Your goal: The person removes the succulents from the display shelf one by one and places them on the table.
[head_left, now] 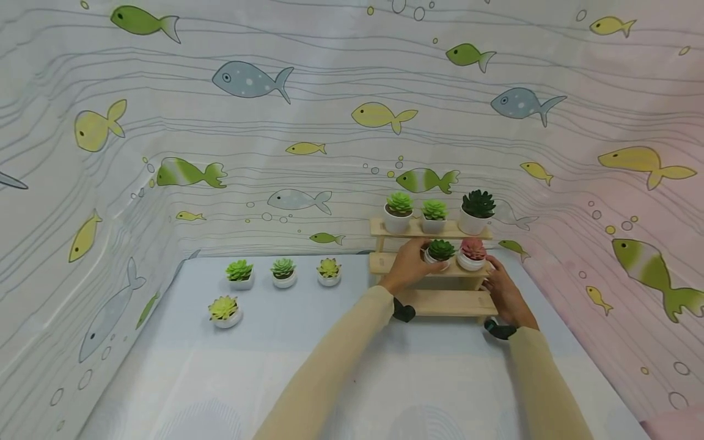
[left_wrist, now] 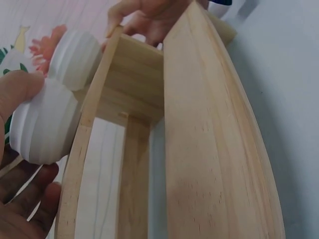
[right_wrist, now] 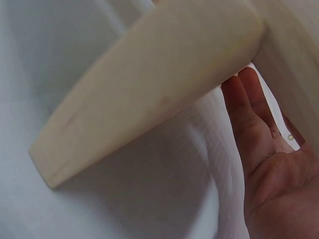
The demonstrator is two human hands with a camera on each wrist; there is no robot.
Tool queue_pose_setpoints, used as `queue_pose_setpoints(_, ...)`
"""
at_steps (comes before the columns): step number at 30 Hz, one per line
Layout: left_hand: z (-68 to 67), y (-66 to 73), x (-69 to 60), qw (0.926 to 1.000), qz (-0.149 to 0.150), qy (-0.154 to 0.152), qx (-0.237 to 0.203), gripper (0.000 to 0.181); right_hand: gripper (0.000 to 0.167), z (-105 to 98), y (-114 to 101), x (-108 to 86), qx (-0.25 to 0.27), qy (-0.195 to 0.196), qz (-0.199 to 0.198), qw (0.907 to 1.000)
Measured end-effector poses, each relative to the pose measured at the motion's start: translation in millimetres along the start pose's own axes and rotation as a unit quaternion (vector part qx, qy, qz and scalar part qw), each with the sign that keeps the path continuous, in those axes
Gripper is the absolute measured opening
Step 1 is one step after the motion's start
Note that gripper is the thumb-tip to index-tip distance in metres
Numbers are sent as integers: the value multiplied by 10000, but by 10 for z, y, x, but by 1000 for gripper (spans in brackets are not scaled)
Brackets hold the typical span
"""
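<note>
A three-step wooden stand (head_left: pixel 451 302) stands at the right, against the back wall. My left hand (head_left: pixel 409 264) grips a white pot with a dark green succulent (head_left: pixel 441 249) at the middle step; the left wrist view shows its thumb (left_wrist: pixel 20 89) over the ribbed pot (left_wrist: pixel 44 122). Beside that pot, a pink succulent (head_left: pixel 473 248) in a white pot is on the same step. My right hand (head_left: pixel 507 296) touches the stand's right end, its fingers (right_wrist: pixel 241 97) behind the wood in the right wrist view. Three potted succulents (head_left: pixel 398 212) line the top step.
Left of the stand, three small potted succulents (head_left: pixel 283 272) form a row on the pale table (head_left: pixel 308 366), with a yellow-green one (head_left: pixel 224 311) nearer the front left. A fish-patterned sheet (head_left: pixel 330 73) rises behind the table and on both sides.
</note>
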State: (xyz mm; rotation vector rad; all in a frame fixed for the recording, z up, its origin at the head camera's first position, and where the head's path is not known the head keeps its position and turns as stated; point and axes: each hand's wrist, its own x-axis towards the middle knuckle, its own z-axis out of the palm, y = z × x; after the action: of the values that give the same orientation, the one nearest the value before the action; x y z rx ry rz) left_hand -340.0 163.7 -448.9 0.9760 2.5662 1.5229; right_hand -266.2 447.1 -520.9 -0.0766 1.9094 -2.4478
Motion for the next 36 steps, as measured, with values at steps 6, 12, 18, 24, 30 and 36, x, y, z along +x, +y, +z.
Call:
queue_pose_setpoints(6, -21, -18, -11, 9997, 181, 2, 169, 57, 36, 44, -25, -4, -163, 74, 134, 9998)
queue_pose_setpoints(12, -83, -14, -60, 9995, 265, 9, 169, 57, 38, 94, -60, -19, -281, 119, 196, 9993)
queue_pose_setpoints(18, -178, 8, -120, 9997, 233, 53, 95, 61, 39, 22, 17, 17, -328, 195, 191, 9991)
queue_pose_setpoints(24, -278, -18, -170, 9996, 245, 172, -18, 60, 42, -17, 69, 49, -478, 317, 217, 9981)
queue_pose_setpoints(30, -407, -82, -222, 9992, 338, 190, -116, 59, 39, -8, 52, 54, -464, 300, 202, 9983)
queue_pose_setpoints(36, -559, -134, -307, 9993, 289, 174, -171, 61, 38, -43, 42, 36, -414, 152, 166, 9989)
